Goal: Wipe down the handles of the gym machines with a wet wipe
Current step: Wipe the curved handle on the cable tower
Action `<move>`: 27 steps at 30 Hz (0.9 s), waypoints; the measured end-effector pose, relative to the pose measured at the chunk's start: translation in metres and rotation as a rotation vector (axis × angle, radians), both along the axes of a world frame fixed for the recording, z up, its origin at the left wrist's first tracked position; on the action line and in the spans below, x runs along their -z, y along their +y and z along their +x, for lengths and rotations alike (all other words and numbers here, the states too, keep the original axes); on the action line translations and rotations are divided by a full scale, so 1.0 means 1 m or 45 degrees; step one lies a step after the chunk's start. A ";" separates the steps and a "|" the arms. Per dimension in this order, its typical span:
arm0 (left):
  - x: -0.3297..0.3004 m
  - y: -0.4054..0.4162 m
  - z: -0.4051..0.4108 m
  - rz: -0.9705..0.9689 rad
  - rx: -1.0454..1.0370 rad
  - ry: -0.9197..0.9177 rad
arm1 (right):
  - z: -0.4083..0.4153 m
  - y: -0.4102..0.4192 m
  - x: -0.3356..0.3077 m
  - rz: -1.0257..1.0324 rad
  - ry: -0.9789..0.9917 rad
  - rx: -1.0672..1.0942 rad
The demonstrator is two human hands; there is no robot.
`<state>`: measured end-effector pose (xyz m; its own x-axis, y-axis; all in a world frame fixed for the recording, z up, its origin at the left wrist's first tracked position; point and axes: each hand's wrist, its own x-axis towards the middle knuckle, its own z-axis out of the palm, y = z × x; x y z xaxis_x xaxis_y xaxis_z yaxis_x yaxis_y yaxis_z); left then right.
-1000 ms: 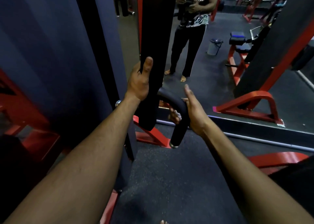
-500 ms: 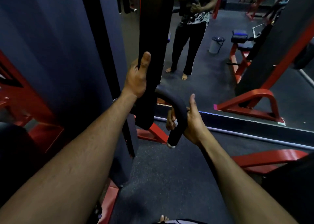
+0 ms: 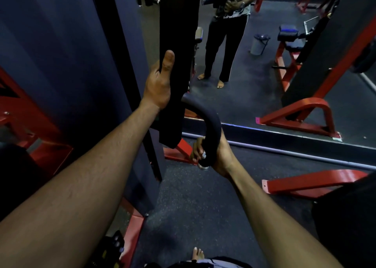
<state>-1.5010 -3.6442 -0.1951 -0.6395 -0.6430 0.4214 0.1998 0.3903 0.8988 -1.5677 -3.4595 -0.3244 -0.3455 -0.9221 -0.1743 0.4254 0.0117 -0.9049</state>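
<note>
Dim gym: left hand [image 3: 158,84] grips black padded upright [image 3: 179,43]; right hand [image 3: 215,155] holds white wet wipe [image 3: 204,155] around curved black handle [image 3: 211,125]'s tip. Next, probably another handle.

Centre of frame: the left hand [image 3: 159,84] grips a hanging pad [image 3: 177,64]. Lower right of it, the right hand [image 3: 215,155] wraps the lower end of the curved handle [image 3: 209,125], a wipe [image 3: 203,155] between fingers and handle. Upper right: a mirror [image 3: 264,74].
</note>
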 end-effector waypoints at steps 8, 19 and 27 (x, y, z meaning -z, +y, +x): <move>-0.002 0.002 0.000 0.005 -0.017 -0.010 | 0.008 0.002 0.023 0.031 0.009 0.207; 0.003 -0.002 -0.007 0.005 -0.053 0.020 | 0.007 0.063 0.116 0.565 -0.181 0.338; 0.001 0.001 -0.029 -0.004 -0.099 0.058 | -0.017 0.044 0.029 0.238 0.597 0.967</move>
<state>-1.5299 -3.6433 -0.1958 -0.5679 -0.6886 0.4509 0.2094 0.4089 0.8882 -1.5846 -3.4158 -0.3538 -0.9214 -0.3884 0.0137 -0.0327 0.0423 -0.9986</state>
